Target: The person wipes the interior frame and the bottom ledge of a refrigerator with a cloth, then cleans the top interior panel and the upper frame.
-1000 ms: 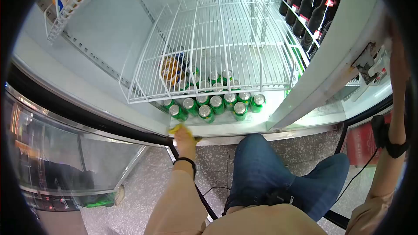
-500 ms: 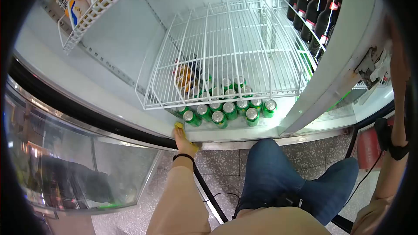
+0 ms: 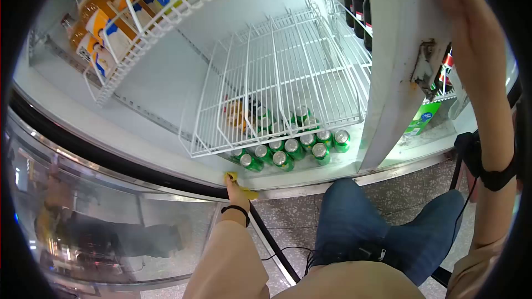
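Left hand [image 3: 237, 188] is pressing a yellow cloth [image 3: 231, 176], fingers closed on it, along the fridge sill just below the green cans [image 3: 288, 149], while right hand [image 3: 468, 27] is lying flat on the pillar [image 3: 396, 66]; a wide swipe could be toppling cans.

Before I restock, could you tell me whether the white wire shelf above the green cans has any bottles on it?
No, the white wire shelf is bare; the green cans stand below it.

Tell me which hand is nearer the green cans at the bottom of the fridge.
Left. The left hand, pressing a yellow cloth on the sill, sits just below the green cans. The right hand is high up on the centre post.
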`<state>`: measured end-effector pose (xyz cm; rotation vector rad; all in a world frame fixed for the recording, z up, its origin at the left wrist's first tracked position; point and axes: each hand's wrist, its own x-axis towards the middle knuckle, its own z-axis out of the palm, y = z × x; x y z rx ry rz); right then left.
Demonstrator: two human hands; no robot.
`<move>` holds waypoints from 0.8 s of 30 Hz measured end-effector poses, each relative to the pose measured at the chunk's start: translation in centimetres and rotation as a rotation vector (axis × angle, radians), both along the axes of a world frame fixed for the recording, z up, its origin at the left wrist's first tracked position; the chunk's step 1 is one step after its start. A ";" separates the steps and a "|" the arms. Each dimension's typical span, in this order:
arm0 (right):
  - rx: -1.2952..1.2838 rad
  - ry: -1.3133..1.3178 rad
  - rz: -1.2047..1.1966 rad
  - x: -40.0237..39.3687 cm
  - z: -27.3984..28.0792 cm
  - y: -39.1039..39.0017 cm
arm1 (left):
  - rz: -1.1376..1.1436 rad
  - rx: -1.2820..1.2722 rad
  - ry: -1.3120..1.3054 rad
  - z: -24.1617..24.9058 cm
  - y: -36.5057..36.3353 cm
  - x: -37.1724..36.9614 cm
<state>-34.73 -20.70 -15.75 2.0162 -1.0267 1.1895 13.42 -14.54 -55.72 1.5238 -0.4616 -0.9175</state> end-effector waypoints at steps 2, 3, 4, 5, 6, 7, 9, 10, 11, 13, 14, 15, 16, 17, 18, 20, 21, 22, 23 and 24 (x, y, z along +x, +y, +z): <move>-0.049 0.000 0.011 0.3 -0.3 -0.6 | 0.074 -0.033 0.033 1.7 -0.3 0.7; -0.118 0.008 0.023 0.3 -0.4 -0.7 | 0.077 -0.042 0.013 3.3 -0.2 0.7; -0.188 0.015 0.033 0.4 -0.6 -0.8 | 0.034 -0.080 -0.020 5.1 0.1 0.6; -0.126 0.013 0.002 0.3 -0.8 -0.6 | 0.050 -0.060 -0.044 6.6 0.3 0.2; -0.099 0.005 -0.008 0.5 -0.3 0.1 | 0.067 -0.039 -0.068 9.3 0.6 -0.9; -0.072 -0.003 -0.019 0.8 0.3 1.0 | 0.075 -0.047 -0.083 10.2 0.9 -0.8; 0.200 0.010 -0.055 0.5 1.2 2.1 | 0.009 -0.069 -0.406 11.5 0.9 1.5; 0.318 0.025 -0.082 0.2 1.4 2.2 | -0.009 -0.063 -0.639 12.4 0.9 2.5; 0.433 0.042 -0.114 0.0 1.6 2.3 | 0.001 -0.072 -0.649 13.2 1.1 3.6; 0.353 -0.195 0.114 -0.7 -0.5 1.7 | -0.292 0.947 -2.008 17.5 1.2 2.8; 0.315 -0.188 0.134 -1.5 -1.4 1.8 | -0.455 1.563 -2.605 19.1 1.2 2.4; 0.278 -0.180 0.155 -2.3 -2.3 1.9 | -0.448 1.568 -2.608 19.7 1.3 2.4; 0.297 -0.227 0.262 -3.0 -3.2 2.8 | -0.421 1.545 -2.616 20.1 1.3 2.3; 0.317 -0.273 0.370 -3.8 -4.4 3.8 | -0.395 1.522 -2.624 20.3 1.3 2.1; 0.330 -0.326 0.371 -4.3 -5.9 4.5 | -0.400 1.520 -2.628 20.1 0.9 1.8; 0.470 -0.422 0.380 -4.9 -8.5 6.7 | -0.483 1.690 -2.370 19.3 0.4 1.4; 0.593 -0.467 0.385 -5.2 -9.3 7.9 | -0.475 1.688 -2.366 18.7 0.2 1.3; 0.692 -0.505 0.373 -5.4 -10.4 8.7 | -0.478 1.604 -2.416 17.8 0.4 1.3; 0.794 -0.543 0.354 -5.6 -11.5 9.5 | -0.421 1.541 -2.475 16.0 0.4 2.1; 0.794 -0.544 0.347 -5.8 -12.7 10.2 | -0.363 1.474 -2.529 14.2 0.4 2.9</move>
